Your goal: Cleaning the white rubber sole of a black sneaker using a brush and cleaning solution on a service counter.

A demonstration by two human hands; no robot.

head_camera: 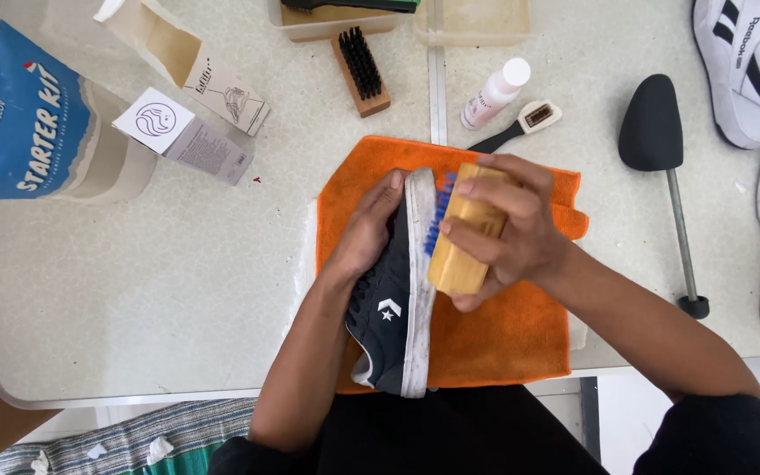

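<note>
A wooden brush with blue bristles (457, 230) is gripped in the right hand (510, 230) and pressed against the white sole edge of a dark sneaker (395, 295), which is held on its side by the left hand (369, 230), fingers curled round the toe. The sneaker is propped on an orange cloth (503, 334) near the front edge of the tabletop (134, 290). A slip is judged possible: with a hard stroke the sneaker could be twisted out of the left hand's hold, or pushed with the cloth over the close front edge. A small white bottle (494, 92) and a small handled brush (521, 125) just beyond the cloth could be knocked by a long stroke. Open room is seen to the left; a black shoe tree (661, 167) and white sneakers (749, 70) crowd the right.
</note>
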